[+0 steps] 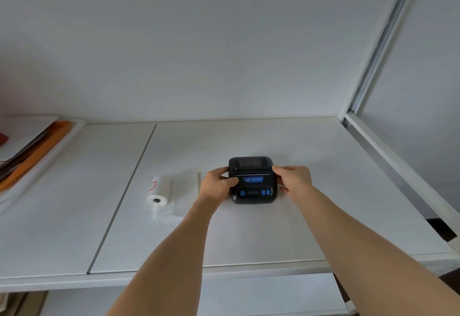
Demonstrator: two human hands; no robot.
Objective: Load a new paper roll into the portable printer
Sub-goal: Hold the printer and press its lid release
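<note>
A small black portable printer (252,179) with blue buttons and a blue label sits on the white table (249,236), its lid down. My left hand (216,184) grips its left side, thumb lying on the top face. My right hand (293,177) grips its right side, fingers curled round the edge. A white paper roll (159,189) in clear plastic wrap lies on its side to the left of the printer, about a hand's width from my left hand, its core hole facing me.
A white tray (59,149) holding orange and dark flat items stands at the far left edge. A white wall rises behind the table. A metal frame rail (388,156) runs along the right edge. A seam (124,196) crosses the tabletop left of the roll.
</note>
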